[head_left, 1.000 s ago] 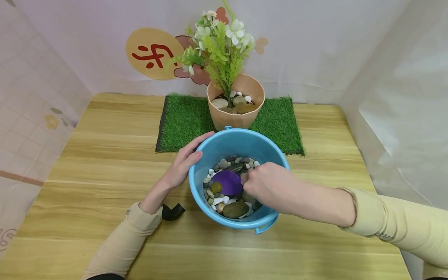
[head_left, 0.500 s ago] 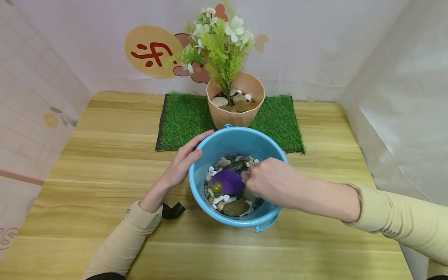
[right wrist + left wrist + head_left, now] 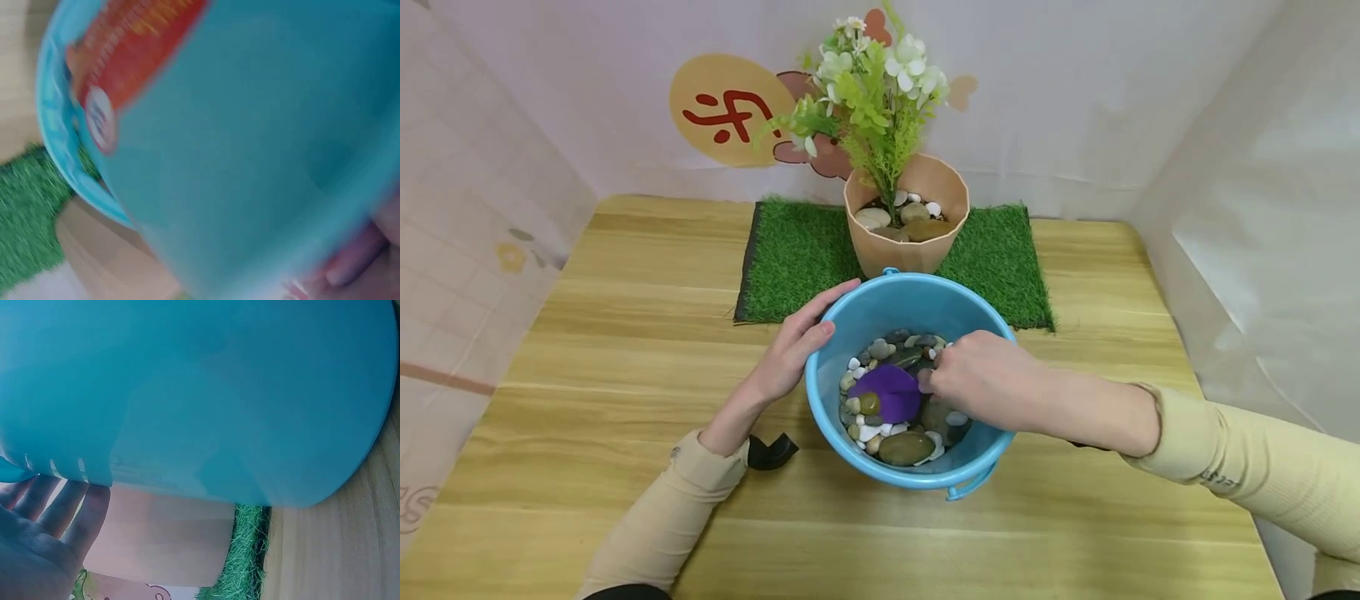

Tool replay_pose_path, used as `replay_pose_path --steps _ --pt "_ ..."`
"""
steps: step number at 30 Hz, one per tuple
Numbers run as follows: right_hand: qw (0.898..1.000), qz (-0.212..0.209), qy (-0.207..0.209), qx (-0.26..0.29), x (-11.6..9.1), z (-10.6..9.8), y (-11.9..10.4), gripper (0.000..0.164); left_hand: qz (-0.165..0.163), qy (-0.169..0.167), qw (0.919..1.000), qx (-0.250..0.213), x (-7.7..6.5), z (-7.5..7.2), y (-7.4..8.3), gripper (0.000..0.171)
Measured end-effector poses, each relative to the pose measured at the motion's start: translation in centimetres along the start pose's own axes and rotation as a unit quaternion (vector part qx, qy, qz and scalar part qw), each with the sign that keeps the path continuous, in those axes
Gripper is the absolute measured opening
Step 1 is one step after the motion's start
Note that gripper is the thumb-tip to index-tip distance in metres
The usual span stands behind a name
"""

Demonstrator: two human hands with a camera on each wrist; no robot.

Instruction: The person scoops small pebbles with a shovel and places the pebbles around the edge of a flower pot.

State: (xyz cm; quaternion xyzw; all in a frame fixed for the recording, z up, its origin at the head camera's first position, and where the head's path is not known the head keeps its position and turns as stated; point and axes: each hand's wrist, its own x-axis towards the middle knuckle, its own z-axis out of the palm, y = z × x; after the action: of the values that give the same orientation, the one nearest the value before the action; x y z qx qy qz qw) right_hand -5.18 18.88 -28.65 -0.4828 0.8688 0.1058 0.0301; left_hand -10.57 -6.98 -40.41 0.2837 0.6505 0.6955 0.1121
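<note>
A light blue bucket (image 3: 917, 300) stands near the middle of the table with stones and white pebbles at its bottom. Over its right side reaches my right hand (image 3: 985, 379), curled in a fist. From the fist a purple scoop (image 3: 898, 396) extends left among the stones; its handle is hidden by the hand. A yellowish round stone (image 3: 869, 403) lies at the scoop's left edge. My left hand (image 3: 786, 354) rests against the bucket's left side, thumb at the rim. In the left wrist view, that hand's fingers (image 3: 84, 519) lie nearly straight against the outer wall.
Behind the bucket a peach flowerpot (image 3: 902, 254) with stones and white flowers (image 3: 906, 67) stands on a green turf mat (image 3: 797, 258). The bucket's handle (image 3: 973, 483) hangs at the front right. Beside the left sleeve is a black angular piece (image 3: 772, 452).
The purple scoop has tilted among the stones, and several pebbles at its left edge have shifted. My right hand has moved slightly back and to the right. The left hand stays put.
</note>
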Motion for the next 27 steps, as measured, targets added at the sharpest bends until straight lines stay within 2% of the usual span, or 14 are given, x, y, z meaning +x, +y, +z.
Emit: replay_pose_path --steps 4,9,12,17,27 --pt "1.000 -0.008 -0.012 0.015 -0.3 -0.5 0.0 0.024 0.003 -0.001 1.0000 0.001 0.1 0.1 0.0 0.060" --pt "0.998 0.015 -0.017 0.059 0.0 0.4 -0.1 0.020 0.006 0.002 1.0000 0.003 0.1 0.1 0.1 0.061" --pt "0.994 0.020 -0.004 0.106 0.1 0.9 0.5 0.022 0.003 0.005 1.0000 0.001 0.0 0.0 0.2 0.061" --pt "0.986 -0.008 0.023 0.163 -0.2 1.0 1.8 0.023 0.001 0.003 0.9999 -0.010 -0.1 0.0 0.1 0.061" --pt "0.979 0.005 -0.009 0.203 0.1 1.5 2.2 0.009 0.004 0.004 1.0000 -0.006 0.0 0.1 0.0 0.062"
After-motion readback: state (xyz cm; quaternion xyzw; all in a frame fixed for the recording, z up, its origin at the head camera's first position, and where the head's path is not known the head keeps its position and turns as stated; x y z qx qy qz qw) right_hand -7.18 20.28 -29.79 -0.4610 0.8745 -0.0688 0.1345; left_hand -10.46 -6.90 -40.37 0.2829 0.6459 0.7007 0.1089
